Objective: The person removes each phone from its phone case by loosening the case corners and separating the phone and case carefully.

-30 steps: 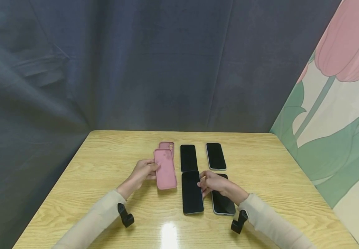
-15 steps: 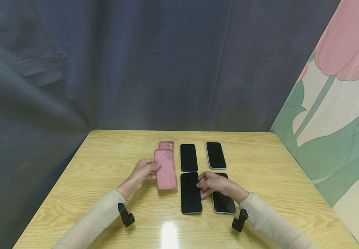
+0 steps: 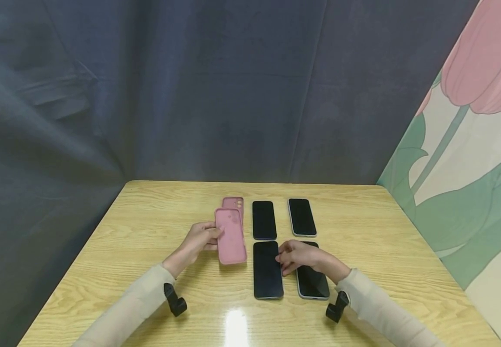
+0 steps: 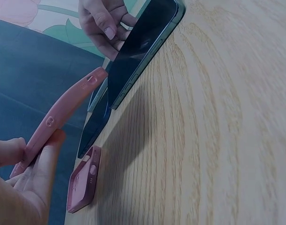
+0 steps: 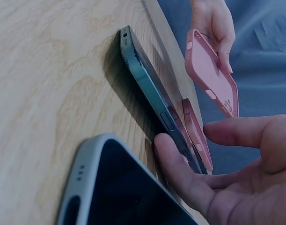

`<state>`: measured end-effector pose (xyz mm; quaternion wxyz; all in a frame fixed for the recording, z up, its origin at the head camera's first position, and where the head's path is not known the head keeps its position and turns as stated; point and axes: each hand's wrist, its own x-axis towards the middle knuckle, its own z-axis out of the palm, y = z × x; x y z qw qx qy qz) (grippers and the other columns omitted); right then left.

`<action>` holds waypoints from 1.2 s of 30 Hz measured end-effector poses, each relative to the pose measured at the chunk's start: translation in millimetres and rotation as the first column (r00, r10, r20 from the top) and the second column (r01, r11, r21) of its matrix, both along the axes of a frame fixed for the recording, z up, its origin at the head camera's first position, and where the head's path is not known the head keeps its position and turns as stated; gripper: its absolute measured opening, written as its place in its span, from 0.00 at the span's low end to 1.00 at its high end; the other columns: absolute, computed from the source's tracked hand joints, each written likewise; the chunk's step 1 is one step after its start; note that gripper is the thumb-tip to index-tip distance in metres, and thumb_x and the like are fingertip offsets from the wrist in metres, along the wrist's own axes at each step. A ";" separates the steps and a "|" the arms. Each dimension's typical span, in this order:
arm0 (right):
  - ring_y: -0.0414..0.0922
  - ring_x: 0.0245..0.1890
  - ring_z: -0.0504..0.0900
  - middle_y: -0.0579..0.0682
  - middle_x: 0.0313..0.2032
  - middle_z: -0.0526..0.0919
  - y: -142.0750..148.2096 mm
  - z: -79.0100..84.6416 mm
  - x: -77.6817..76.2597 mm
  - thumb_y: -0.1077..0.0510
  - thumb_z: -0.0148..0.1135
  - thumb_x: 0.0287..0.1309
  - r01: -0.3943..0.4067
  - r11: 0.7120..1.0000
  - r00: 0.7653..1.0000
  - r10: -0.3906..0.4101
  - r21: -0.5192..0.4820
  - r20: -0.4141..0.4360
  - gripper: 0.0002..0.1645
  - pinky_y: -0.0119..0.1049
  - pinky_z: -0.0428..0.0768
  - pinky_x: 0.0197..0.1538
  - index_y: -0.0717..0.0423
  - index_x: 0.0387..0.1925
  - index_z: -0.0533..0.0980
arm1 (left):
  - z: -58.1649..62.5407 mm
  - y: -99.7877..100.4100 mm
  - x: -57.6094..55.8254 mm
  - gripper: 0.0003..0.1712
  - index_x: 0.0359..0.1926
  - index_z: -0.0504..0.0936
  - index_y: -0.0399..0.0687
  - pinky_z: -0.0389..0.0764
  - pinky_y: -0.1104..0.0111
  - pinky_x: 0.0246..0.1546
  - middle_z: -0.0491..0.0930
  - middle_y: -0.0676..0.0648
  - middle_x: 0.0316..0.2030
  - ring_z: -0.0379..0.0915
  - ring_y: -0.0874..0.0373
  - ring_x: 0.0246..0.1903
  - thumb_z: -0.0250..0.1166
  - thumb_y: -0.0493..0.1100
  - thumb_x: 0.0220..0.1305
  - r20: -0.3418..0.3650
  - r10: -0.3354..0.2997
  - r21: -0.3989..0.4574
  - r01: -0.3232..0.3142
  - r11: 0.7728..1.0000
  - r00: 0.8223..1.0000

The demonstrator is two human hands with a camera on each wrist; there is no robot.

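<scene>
My left hand [image 3: 199,237] pinches a pink phone case [image 3: 231,237] by its left side, thumb on the inside. The case is raised over the table and overlaps a second pink phone case [image 3: 233,202] in the head view. Its side cutouts show in the left wrist view. My right hand [image 3: 299,256] is at the right edge of a dark phone [image 3: 268,271], which lies face up. Its fingertips [image 5: 167,143] touch the phone's side, while the thumb stands apart above it. A light-framed phone [image 3: 313,282] lies partly hidden beneath this hand.
Two more phones lie face up farther back, a dark one [image 3: 264,220] and a light-framed one [image 3: 302,217]. The wooden table [image 3: 146,207] ends at a dark curtain [image 3: 233,96] behind and a tulip-painted wall [image 3: 463,193] on the right.
The near dark phone, tilted and closer to the farther phone a second ago, now lies lower and straighter, with a gap between them. My left hand and its phone case have barely moved.
</scene>
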<state>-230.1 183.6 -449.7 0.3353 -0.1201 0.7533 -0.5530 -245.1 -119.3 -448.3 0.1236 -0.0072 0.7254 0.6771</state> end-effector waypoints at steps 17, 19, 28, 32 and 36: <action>0.55 0.39 0.76 0.64 0.43 0.71 0.4 2.2 4.4 0.64 0.53 0.56 0.016 1.000 1.000 -0.015 -0.021 0.022 0.30 0.45 0.78 0.40 0.76 0.54 0.52 | -2.8 -5.6 1.0 0.18 0.49 0.74 0.37 0.79 0.63 0.34 0.78 0.41 0.33 0.77 0.53 0.30 0.57 0.39 0.58 0.019 0.004 0.002 -0.004 1.000 1.000; 0.55 0.39 0.76 0.64 0.43 0.71 -0.2 3.8 5.4 0.64 0.53 0.56 0.018 1.000 1.000 -0.018 -0.015 0.023 0.30 0.45 0.78 0.40 0.76 0.54 0.52 | -2.3 -6.2 1.9 0.18 0.49 0.73 0.37 0.79 0.63 0.34 0.78 0.41 0.33 0.76 0.53 0.30 0.57 0.40 0.58 0.020 0.005 -0.006 -0.005 1.000 1.000; 0.55 0.38 0.77 0.65 0.44 0.69 -1.3 6.9 7.1 0.63 0.53 0.56 0.013 1.000 1.000 -0.013 0.005 0.026 0.33 0.45 0.78 0.40 0.76 0.56 0.50 | 7.5 -8.8 8.9 0.18 0.50 0.72 0.32 0.78 0.60 0.36 0.78 0.39 0.33 0.76 0.53 0.29 0.56 0.38 0.59 0.023 -0.024 0.006 0.024 1.000 0.999; 0.56 0.39 0.76 0.65 0.45 0.69 -1.4 7.7 7.6 0.62 0.53 0.58 0.005 1.000 1.000 -0.005 0.013 0.026 0.33 0.45 0.78 0.40 0.77 0.56 0.49 | 18.9 -7.9 16.1 0.19 0.51 0.70 0.30 0.77 0.58 0.38 0.77 0.36 0.36 0.76 0.52 0.31 0.54 0.36 0.60 0.023 -0.047 -0.004 0.047 0.999 0.999; 0.57 0.39 0.77 0.65 0.45 0.69 -1.2 8.2 7.4 0.61 0.53 0.58 0.001 1.000 0.999 -0.001 0.013 0.034 0.34 0.45 0.78 0.40 0.77 0.57 0.49 | 19.3 -8.6 16.8 0.19 0.51 0.70 0.29 0.77 0.58 0.39 0.77 0.35 0.36 0.76 0.51 0.31 0.54 0.36 0.60 0.020 -0.057 -0.010 0.057 0.998 0.998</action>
